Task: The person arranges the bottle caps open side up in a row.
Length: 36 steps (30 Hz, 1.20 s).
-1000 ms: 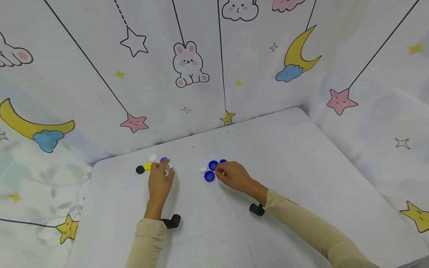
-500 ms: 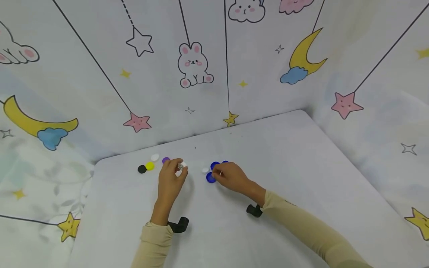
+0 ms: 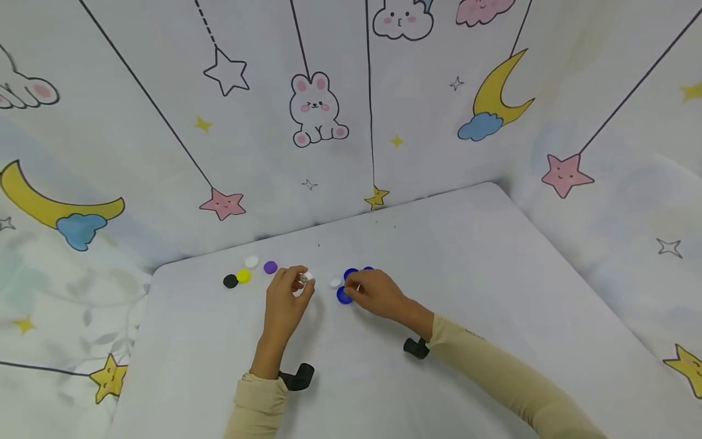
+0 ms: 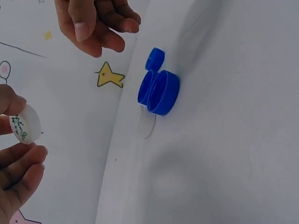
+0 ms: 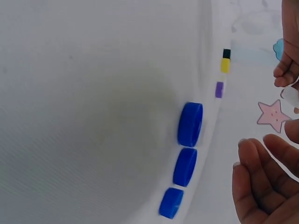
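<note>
My left hand (image 3: 282,311) pinches a white bottle cap (image 4: 29,125) between thumb and fingers, raised off the table. Green printing shows on its face in the left wrist view. My right hand (image 3: 378,294) hovers over several blue bottle caps, its fingers loosely bent with nothing visible between them. Of these, a large blue cap (image 4: 166,93) lies hollow side up, another blue cap (image 5: 185,167) sits beside it, and a small blue cap (image 5: 171,203) is at the end. Left of them rests a small white cap (image 3: 336,282).
Toward the back left of the white table (image 3: 340,378) lie a black cap (image 3: 230,281), a yellow cap (image 3: 244,276), another white cap (image 3: 251,262) and a purple cap (image 3: 270,267). A patterned curtain (image 3: 164,146) hangs along the table's back edge.
My left hand has lifted the printed white cap from beside the purple cap and carried it right, toward the blue caps. The right hand has shifted slightly left and stays over them.
</note>
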{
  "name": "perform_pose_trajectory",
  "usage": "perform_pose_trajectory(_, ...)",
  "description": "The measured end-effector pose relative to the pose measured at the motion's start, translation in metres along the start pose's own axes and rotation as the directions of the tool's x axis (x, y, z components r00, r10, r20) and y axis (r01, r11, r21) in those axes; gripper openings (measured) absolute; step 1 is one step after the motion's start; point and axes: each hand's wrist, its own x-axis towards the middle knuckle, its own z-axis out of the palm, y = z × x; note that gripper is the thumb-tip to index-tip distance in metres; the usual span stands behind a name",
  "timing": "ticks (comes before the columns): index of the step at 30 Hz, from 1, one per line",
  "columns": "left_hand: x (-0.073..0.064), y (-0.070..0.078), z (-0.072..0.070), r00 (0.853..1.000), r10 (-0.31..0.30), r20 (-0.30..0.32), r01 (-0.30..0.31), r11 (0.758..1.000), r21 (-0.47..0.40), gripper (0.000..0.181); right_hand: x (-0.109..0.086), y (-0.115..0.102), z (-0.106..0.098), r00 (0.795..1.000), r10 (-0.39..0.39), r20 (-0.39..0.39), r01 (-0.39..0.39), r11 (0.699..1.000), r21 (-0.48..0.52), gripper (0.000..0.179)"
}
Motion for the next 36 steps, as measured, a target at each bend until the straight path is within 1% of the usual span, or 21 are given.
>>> perform_pose_trajectory(2,0.001,0.003,0.0,1.0,0.007,0.011,-0.007,0.999,-0.044,0.025,0.001,-0.002,-0.002,1.0,-0.019,-0.01,0.019,1.0,0.006,0.014)
perform_pose_trajectory(5,0.002,0.007,0.0,0.999,-0.005,0.041,0.01,0.991,-0.131,0.023,0.003,-0.004,-0.005,0.999,-0.04,-0.024,0.041,0.999,0.036,0.018)
perform_pose_trajectory(8,0.001,0.013,0.002,0.997,-0.016,0.077,0.031,0.98,-0.196,0.022,0.003,-0.006,-0.006,0.999,-0.045,-0.029,0.048,0.994,0.099,0.021)
perform_pose_trajectory(10,0.0,0.017,0.004,0.995,-0.005,0.095,0.027,0.973,-0.23,0.022,0.003,-0.008,-0.006,0.999,-0.033,-0.032,0.038,0.986,0.161,0.022)
perform_pose_trajectory(13,-0.002,0.022,0.007,0.994,0.023,0.108,0.006,0.965,-0.263,0.024,0.001,-0.011,-0.006,0.999,-0.009,-0.043,0.019,0.967,0.253,0.023)
perform_pose_trajectory(16,0.0,0.029,0.011,0.99,0.049,0.13,-0.011,0.959,-0.284,0.025,0.001,-0.011,-0.013,0.999,0.01,-0.033,0.001,0.946,0.325,0.026)
perform_pose_trajectory(17,0.0,0.031,0.012,0.989,0.058,0.139,-0.016,0.958,-0.286,0.026,0.0,-0.01,-0.016,0.999,0.011,-0.041,0.003,0.941,0.339,0.026)
perform_pose_trajectory(20,-0.001,0.031,0.015,0.982,0.092,0.166,-0.043,0.959,-0.28,0.027,-0.001,-0.007,-0.013,0.997,0.002,-0.075,0.028,0.918,0.397,0.025)
perform_pose_trajectory(21,0.0,0.031,0.016,0.981,0.103,0.166,-0.054,0.959,-0.279,0.027,-0.001,-0.005,-0.012,0.996,-0.004,-0.089,0.041,0.909,0.414,0.025)
perform_pose_trajectory(23,0.001,0.033,0.017,0.982,0.118,0.15,-0.07,0.954,-0.292,0.027,-0.001,-0.003,-0.015,0.995,-0.017,-0.096,0.056,0.903,0.425,0.025)
perform_pose_trajectory(24,0.001,0.033,0.018,0.982,0.123,0.144,-0.075,0.95,-0.302,0.027,-0.002,-0.002,-0.016,0.996,-0.022,-0.087,0.058,0.902,0.428,0.025)
perform_pose_trajectory(26,-0.001,0.034,0.019,0.982,0.132,0.137,-0.081,0.942,-0.326,0.027,-0.003,0.0,-0.018,0.999,-0.008,-0.047,0.029,0.89,0.456,0.026)
perform_pose_trajectory(29,-0.004,0.034,0.022,0.981,0.145,0.13,-0.088,0.926,-0.368,0.026,-0.006,0.002,-0.022,0.999,0.025,0.03,-0.037,0.86,0.508,0.029)
perform_pose_trajectory(31,-0.006,0.035,0.023,0.982,0.146,0.121,-0.09,0.919,-0.385,0.026,-0.008,0.003,-0.025,0.997,0.036,0.066,-0.067,0.835,0.546,0.03)
perform_pose_trajectory(32,-0.007,0.036,0.024,0.983,0.145,0.116,-0.089,0.917,-0.389,0.027,-0.008,0.003,-0.026,0.996,0.039,0.075,-0.074,0.828,0.556,0.031)
perform_pose_trajectory(34,-0.007,0.038,0.024,0.984,0.138,0.115,-0.083,0.915,-0.395,0.028,-0.01,0.002,-0.027,0.997,0.03,0.07,-0.064,0.824,0.563,0.032)
perform_pose_trajectory(36,-0.008,0.042,0.023,0.984,0.13,0.122,-0.073,0.918,-0.39,0.029,-0.011,0.002,-0.028,0.999,0.02,0.045,-0.042,0.831,0.555,0.032)
